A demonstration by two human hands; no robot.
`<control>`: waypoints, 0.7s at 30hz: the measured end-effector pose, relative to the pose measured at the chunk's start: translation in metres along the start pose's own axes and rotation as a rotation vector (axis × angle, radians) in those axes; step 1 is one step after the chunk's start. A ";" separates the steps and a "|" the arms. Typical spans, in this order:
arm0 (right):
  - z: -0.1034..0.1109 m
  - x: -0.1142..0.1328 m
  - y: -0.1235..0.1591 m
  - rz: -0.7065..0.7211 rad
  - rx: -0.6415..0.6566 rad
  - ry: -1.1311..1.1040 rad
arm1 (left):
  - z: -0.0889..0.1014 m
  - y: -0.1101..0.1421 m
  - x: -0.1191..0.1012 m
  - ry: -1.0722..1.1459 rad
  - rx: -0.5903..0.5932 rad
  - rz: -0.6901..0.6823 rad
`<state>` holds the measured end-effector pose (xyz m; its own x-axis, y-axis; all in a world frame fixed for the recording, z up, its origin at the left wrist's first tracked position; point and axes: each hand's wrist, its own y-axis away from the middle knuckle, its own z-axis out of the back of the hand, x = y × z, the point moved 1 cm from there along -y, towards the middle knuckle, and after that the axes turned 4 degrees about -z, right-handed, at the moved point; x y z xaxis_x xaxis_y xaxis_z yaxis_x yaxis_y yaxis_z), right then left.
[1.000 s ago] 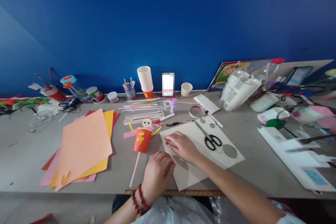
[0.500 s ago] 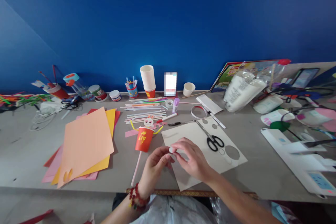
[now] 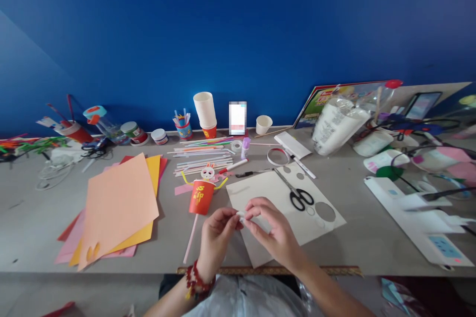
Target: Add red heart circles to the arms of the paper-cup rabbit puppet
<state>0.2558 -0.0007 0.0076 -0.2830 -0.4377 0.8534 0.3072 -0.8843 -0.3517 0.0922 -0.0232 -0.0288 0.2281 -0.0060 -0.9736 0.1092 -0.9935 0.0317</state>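
Note:
My left hand (image 3: 219,232) and my right hand (image 3: 274,233) meet over the near-left part of a white paper sheet (image 3: 256,245). Between their fingertips they pinch a small white paper piece (image 3: 241,215), mostly covered by the fingers. To the left of my hands lies a red paper-cup figure (image 3: 202,197) with a rabbit face (image 3: 207,172), yellow arms and a pink straw (image 3: 191,238). Black-handled scissors (image 3: 301,199) rest on the sheet, right of my right hand. Round holes are cut in the sheet, and a small paper ring (image 3: 310,210) lies by the scissors.
Coloured paper sheets (image 3: 119,203) are stacked at left. Straws (image 3: 203,158), a purple glue stick (image 3: 245,148), a tape roll (image 3: 278,157) and stacked paper cups (image 3: 205,109) stand or lie behind. A white power strip (image 3: 416,223) and bagged cups (image 3: 338,126) occupy the right.
My fingers have shifted around the small white piece, which is now more covered. My right hand's fingers are slightly more curled. The whole view has moved a little.

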 end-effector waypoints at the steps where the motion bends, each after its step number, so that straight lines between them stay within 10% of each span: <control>1: -0.001 0.000 0.000 -0.008 -0.002 0.012 | 0.000 0.001 -0.001 -0.022 -0.001 -0.013; 21: -0.013 -0.005 0.007 0.154 -0.058 0.258 | -0.001 0.005 -0.001 -0.083 0.040 -0.065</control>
<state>0.2479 -0.0069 -0.0044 -0.4605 -0.5878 0.6652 0.3137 -0.8088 -0.4974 0.0940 -0.0278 -0.0276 0.1408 0.0506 -0.9887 0.0821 -0.9959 -0.0392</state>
